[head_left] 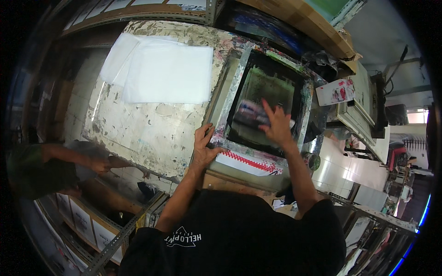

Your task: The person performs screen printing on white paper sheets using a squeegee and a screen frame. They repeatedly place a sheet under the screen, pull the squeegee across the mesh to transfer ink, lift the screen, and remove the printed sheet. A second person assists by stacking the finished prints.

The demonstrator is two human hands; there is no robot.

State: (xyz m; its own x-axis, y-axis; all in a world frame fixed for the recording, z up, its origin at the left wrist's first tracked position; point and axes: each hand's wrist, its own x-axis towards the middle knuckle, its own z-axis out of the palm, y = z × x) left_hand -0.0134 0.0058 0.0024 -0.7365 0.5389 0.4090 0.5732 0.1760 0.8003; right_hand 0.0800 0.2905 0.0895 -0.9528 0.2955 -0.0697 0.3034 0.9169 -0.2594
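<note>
A screen-printing frame (pixel 232 87) with paint-smeared edges lies tilted on the worktable, its dark mesh facing up. At its near left corner my left hand (pixel 203 146) grips the frame, thumb on the near edge and fingers along the side. Over the mesh, my right hand (pixel 277 128) holds a squeegee (pixel 252 112) with its fingers spread across the handle; the squeegee is smeared by motion. A white strip with a red checked pattern (pixel 251 163) shows along the frame's near edge. Dark ink residue covers part of the mesh.
White sheets (pixel 170 73) lie stacked on the stained table (pixel 156 133) to the left. Another person's arm (pixel 78 156) reaches in at far left. A red-stained white board (pixel 336 91) stands right of the frame. Metal shelving (pixel 103 255) runs along the lower left.
</note>
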